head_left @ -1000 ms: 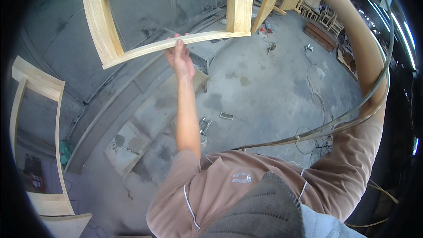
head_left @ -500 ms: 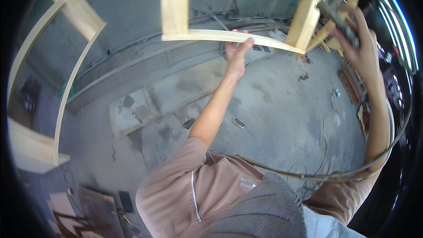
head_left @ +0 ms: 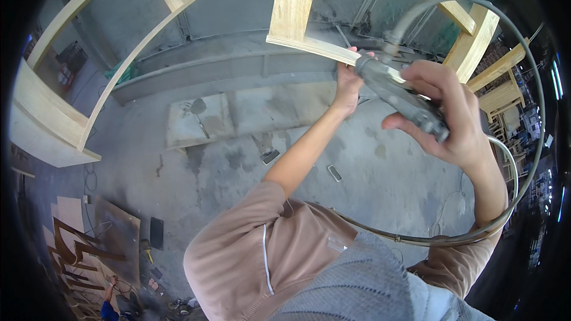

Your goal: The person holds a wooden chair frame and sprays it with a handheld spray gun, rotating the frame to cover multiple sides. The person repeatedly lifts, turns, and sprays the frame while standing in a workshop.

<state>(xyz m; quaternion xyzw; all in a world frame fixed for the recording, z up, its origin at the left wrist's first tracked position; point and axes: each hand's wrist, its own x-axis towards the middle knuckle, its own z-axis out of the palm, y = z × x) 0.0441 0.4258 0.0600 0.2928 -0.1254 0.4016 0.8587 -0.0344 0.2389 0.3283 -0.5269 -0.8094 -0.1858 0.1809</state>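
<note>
Ahead of me, at the top, is a pale wooden frame point(head_left: 289, 6) with uprights and rails. My left hand point(head_left: 348, 86) grips its lower rail from beneath, fingertips showing over the far edge. In my right hand point(head_left: 455, 110) is a grey, cylindrical, hose-fed hand tool point(head_left: 398, 95), blurred by motion; its exact kind I cannot make out. The tool's front end lies over the rail beside my left fingers; whether it touches the wood I cannot tell. A hose point(head_left: 540, 125) loops from the tool round my right forearm to my waist.
A second wooden frame point(head_left: 50, 104) stands at the left. Flat boards point(head_left: 262, 107) and two small dark-faced slabs point(head_left: 334, 172) lie on the stained floor point(head_left: 238, 184). Chair parts point(head_left: 77, 244) and another person's hand point(head_left: 111, 283) show at the lower left. More wooden furniture point(head_left: 505, 101) stands far right.
My right hand has brought the tool down and leftward, over the rail by my left hand. The view has shifted, moving both frames in the picture. My left hand still grips the rail.
</note>
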